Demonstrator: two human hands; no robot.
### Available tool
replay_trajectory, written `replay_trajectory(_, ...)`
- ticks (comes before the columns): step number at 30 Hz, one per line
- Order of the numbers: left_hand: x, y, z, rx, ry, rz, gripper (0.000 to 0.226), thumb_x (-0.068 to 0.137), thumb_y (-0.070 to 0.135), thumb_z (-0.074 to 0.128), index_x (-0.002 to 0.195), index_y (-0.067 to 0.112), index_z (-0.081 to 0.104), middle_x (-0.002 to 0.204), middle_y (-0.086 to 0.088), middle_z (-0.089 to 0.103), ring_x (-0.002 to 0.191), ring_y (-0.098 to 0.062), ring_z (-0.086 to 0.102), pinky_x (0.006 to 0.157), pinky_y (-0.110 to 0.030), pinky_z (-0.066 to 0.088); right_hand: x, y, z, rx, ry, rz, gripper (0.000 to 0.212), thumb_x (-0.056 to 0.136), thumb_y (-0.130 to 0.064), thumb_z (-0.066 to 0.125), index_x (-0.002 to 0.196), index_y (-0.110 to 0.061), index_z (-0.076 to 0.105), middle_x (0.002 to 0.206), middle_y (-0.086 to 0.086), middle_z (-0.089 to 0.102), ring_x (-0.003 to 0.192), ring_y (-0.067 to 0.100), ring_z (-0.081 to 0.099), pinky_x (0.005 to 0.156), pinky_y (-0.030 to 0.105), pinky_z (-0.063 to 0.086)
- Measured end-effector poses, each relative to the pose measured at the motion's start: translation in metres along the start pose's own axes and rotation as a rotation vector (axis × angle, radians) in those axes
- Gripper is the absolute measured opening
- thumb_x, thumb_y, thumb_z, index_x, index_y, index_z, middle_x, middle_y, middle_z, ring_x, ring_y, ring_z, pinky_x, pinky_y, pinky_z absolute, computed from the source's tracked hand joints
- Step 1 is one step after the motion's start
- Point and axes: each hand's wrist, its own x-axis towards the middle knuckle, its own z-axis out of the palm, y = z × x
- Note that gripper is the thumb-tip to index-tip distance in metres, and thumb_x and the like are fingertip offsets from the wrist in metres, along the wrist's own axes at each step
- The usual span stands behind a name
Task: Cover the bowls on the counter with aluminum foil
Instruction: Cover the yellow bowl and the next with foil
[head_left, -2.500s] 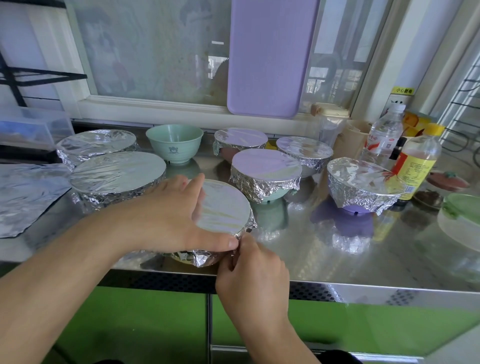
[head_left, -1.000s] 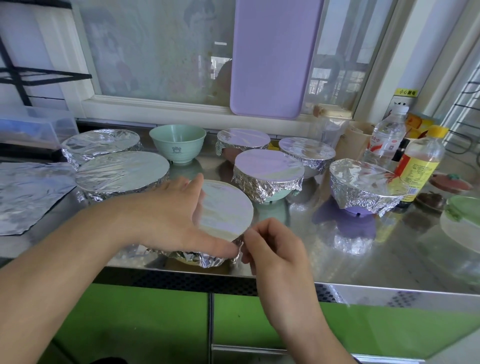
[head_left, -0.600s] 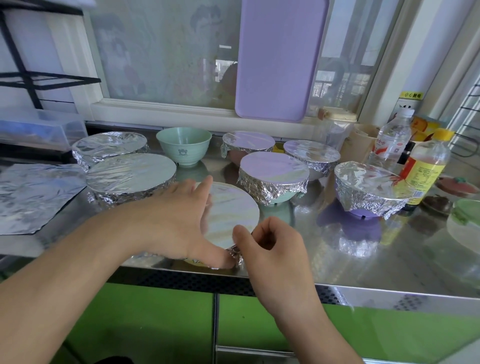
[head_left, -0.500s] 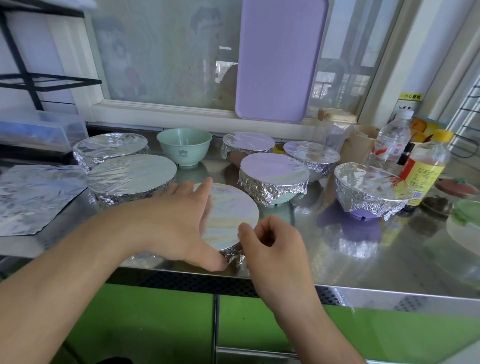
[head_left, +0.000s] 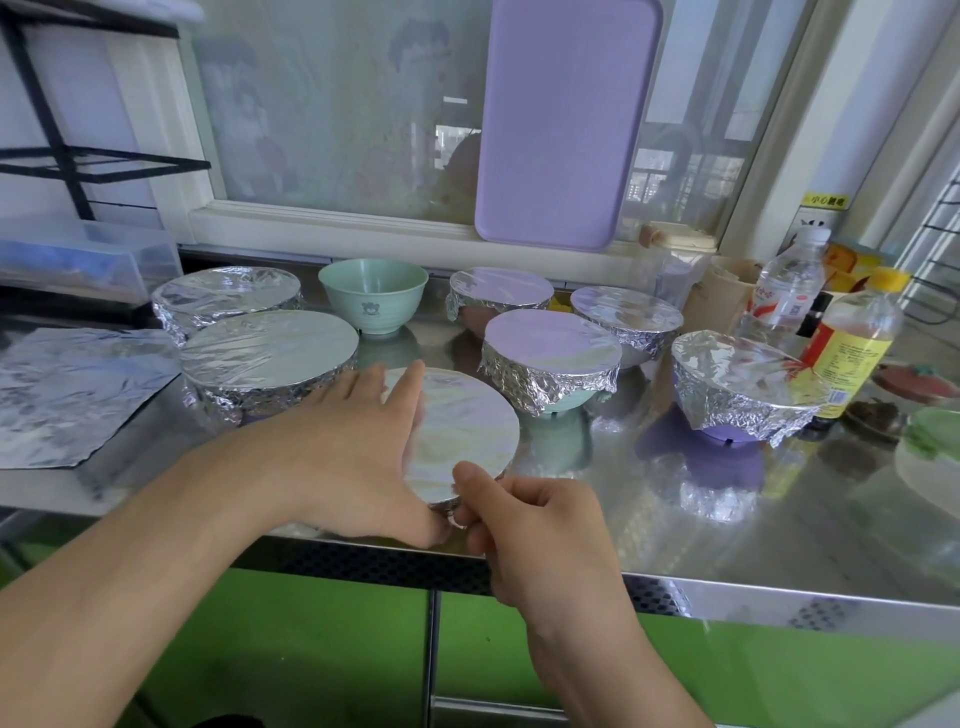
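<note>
- Pinching thin, easily torn foil at the near rim, our right hand (head_left: 540, 525) crimps it with curled fingers.
- Our left hand (head_left: 358, 447) lies flat, steadying the foil-covered bowl (head_left: 467, 431) at the surface's (head_left: 779, 540) front edge.
- Farther back, the mint bowl (head_left: 373, 293) sits uncovered.

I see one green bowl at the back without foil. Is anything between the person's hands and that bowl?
Yes. The foil-covered bowl both hands are working on sits directly in front of the uncovered green bowl. The left hand rests on it; the right hand pinches its foil edge. Past that, the counter looks open.
</note>
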Motion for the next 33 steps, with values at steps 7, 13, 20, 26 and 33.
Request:
replay_trajectory(7, -0.011, -0.003, -0.016, -0.096, -0.113, 0.001, 0.161, 0.053, 0.095, 0.071, 0.158, 0.029, -0.032, 0.171, 0.012, -0.023, 0.157, -0.009, -0.020, 0.129, -0.036, 0.006, 0.007, 0.002, -0.005, 0.012, 0.032, -0.006, 0.044, 0.099, -0.036, 0.070, 0.064, -0.010, 0.072, 0.055, 0.003, 0.055, 0.041, 0.010, 0.036, 0.044, 0.022, 0.028)
replay_trajectory(13, -0.011, -0.003, -0.002, -0.186, 0.033, 0.020, 0.152, 0.062, 0.088, 0.072, 0.162, 0.022, -0.022, 0.169, 0.014, -0.006, 0.157, -0.007, -0.008, 0.123, -0.025, 0.013, 0.005, 0.005, -0.004, 0.074, -0.012, 0.021, 0.041, 0.098, -0.032, 0.071, 0.061, -0.014, 0.075, 0.059, 0.008, 0.058, 0.036, 0.008, 0.035, 0.039, 0.018, 0.026)
replay_trajectory(20, -0.012, -0.015, 0.003, -0.286, 0.068, 0.054, 0.160, 0.055, 0.075, 0.088, 0.162, 0.031, -0.023, 0.168, 0.022, -0.011, 0.151, 0.005, 0.001, 0.120, -0.020, 0.016, 0.007, 0.008, -0.007, 0.116, -0.081, 0.074, 0.036, 0.094, -0.034, 0.075, 0.063, -0.015, 0.072, 0.060, 0.007, 0.052, 0.039, 0.013, 0.030, 0.043, 0.021, 0.021)
replay_trajectory(26, -0.019, -0.035, 0.020, -0.646, 0.126, 0.077, 0.166, 0.040, 0.071, 0.094, 0.163, 0.042, -0.012, 0.165, 0.033, 0.000, 0.133, 0.029, 0.015, 0.101, 0.004, 0.022, 0.012, 0.007, -0.016, 0.073, -0.097, 0.020, 0.038, 0.097, -0.032, 0.073, 0.063, -0.014, 0.069, 0.060, 0.011, 0.050, 0.041, 0.016, 0.031, 0.044, 0.022, 0.024)
replay_trajectory(33, -0.018, -0.038, 0.043, -0.900, 0.248, 0.037, 0.163, 0.035, 0.071, 0.096, 0.159, 0.055, -0.009, 0.162, 0.020, 0.028, 0.142, 0.017, 0.026, 0.115, -0.015, 0.024, 0.011, 0.005, -0.011, 0.052, -0.102, 0.013, 0.043, 0.103, -0.031, 0.065, 0.071, -0.003, 0.071, 0.061, 0.015, 0.057, 0.041, 0.021, 0.038, 0.043, 0.026, 0.032)
